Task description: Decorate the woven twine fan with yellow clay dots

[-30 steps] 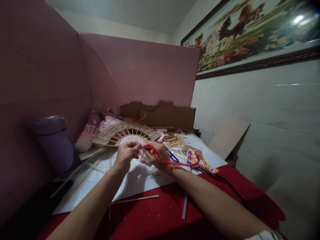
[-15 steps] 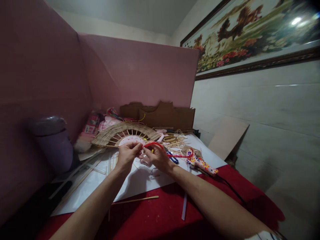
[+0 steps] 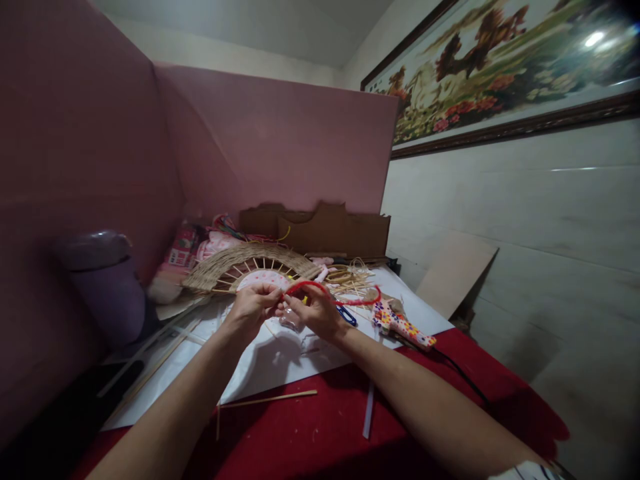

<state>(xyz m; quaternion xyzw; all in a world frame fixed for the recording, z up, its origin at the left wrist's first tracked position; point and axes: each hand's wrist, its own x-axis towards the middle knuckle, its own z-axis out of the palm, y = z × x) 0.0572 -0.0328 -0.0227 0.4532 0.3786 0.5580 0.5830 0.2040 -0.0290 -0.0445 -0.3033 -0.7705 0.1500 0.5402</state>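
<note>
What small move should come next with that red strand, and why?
Perhaps the right hand should draw in the red strand: its loose tail reaches toward the flowered tool, while the left hand sits close to the right, near the other end.

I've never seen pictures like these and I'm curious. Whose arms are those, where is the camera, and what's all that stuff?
These are one person's two bare arms. The camera sits on that person's head, looking forward and down, so you see what they face.

The left hand and right hand meet at their fingertips, pinching near one end of a bendy, fuzzy red strand. The exact grip is too small to see.

Below is a white sheet over a deep red cloth. Behind the hands lies a tan, woven, fan-shaped piece with thin sticks. To the right is a flower-patterned, gun-shaped tool; far left, a purple lidded container.
</note>
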